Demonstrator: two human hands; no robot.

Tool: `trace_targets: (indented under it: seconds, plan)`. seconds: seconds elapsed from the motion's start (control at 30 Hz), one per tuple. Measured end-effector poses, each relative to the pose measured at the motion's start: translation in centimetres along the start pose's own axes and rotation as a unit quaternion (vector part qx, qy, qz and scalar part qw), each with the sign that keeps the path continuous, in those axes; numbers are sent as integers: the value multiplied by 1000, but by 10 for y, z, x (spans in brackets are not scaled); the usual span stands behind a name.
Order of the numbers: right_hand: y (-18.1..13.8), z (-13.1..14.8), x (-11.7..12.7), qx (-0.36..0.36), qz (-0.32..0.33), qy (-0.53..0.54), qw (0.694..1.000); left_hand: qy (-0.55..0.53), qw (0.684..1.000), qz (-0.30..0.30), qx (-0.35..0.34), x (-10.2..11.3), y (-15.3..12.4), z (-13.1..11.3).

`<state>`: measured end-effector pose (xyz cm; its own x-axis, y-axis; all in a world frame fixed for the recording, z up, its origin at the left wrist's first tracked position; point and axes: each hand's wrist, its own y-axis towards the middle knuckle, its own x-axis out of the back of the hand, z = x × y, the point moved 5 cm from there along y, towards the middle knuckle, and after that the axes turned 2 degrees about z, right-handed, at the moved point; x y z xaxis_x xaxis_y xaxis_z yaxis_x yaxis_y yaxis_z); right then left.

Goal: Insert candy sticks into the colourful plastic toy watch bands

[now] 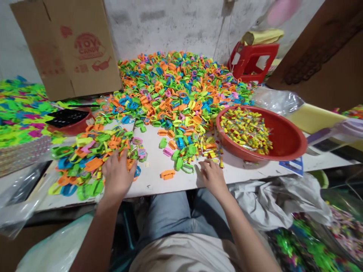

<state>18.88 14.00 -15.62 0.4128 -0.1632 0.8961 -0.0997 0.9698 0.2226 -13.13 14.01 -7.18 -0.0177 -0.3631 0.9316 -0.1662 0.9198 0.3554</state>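
Note:
My left hand (119, 172) lies with spread fingers on the right side of a near pile of colourful plastic toy watches (93, 164), in orange, green, blue and yellow. Just right of its fingertips is a pink toy watch (141, 152). My right hand (212, 175) is over the table's front part, fingers apart and slightly bent, with nothing visible in them. Close beyond its fingertips are loose yellow-and-red wrapped candies (210, 151). A few more watches are scattered between the hands, among them an orange one (168, 174) near the front edge.
A large heap of toy watches (176, 83) spreads against the wall. A red basin (286, 132) of wrapped candies stands at right. A cardboard box (82, 49), a smaller red bowl (73, 128) with a black piece on top and a red stool (255, 62) stand around.

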Motion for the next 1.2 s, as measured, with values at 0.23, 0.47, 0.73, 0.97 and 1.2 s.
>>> trace_targets:
  seconds: [0.23,0.47,0.73,0.97,1.2]
  plan:
    - [24,8,-17,8,22,-66,998,-281,940,142,-135,-60,-36,-75]
    - [36,19,-17,57,56,-154,985,-469,854,211,-79,-85,-47,-83]
    - [51,21,-10,107,54,-132,984,-711,622,321,74,-70,-70,-89]
    - [4,34,21,127,-111,304,938,-676,646,350,53,-34,-73,-97]
    - [-38,74,25,154,-4,436,887,-584,713,380,-74,-12,-80,-107]
